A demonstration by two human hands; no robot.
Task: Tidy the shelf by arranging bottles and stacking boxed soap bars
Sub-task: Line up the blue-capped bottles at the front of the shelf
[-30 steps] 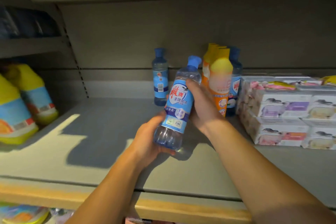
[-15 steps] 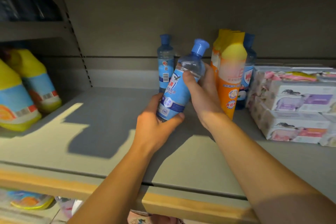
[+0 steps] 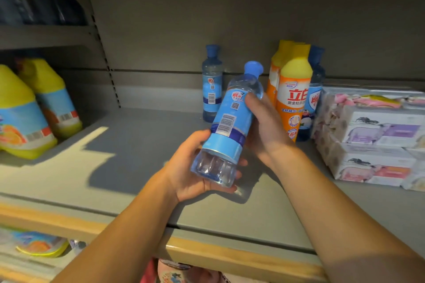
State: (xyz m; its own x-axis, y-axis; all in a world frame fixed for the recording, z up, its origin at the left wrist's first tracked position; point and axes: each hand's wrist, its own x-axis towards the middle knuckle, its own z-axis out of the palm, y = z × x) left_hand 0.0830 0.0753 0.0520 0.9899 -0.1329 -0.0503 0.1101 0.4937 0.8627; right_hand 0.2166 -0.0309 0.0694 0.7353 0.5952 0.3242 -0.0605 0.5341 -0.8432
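Note:
I hold a clear blue-capped bottle (image 3: 226, 126) with a blue label tilted above the grey shelf (image 3: 128, 156). My left hand (image 3: 195, 167) cups its base; my right hand (image 3: 264, 126) grips its upper body, barcode side facing me. Behind it a matching blue bottle (image 3: 212, 85) stands upright near the back wall. Two orange bottles with yellow caps (image 3: 292, 94) stand to the right, another blue bottle (image 3: 316, 89) partly hidden behind them. Stacked boxed soap bars (image 3: 377, 142) fill the right end.
Large yellow jugs (image 3: 25, 110) with blue labels stand on the neighbouring shelf at left. A perforated upright post (image 3: 103, 53) divides the bays. The shelf's wooden front edge (image 3: 207, 253) runs below my arms, with colourful packets (image 3: 39, 243) on the lower level.
The held bottle has been turned in my hands so its barcode faces me, and its base has dropped lower toward me. My view has shifted slightly.

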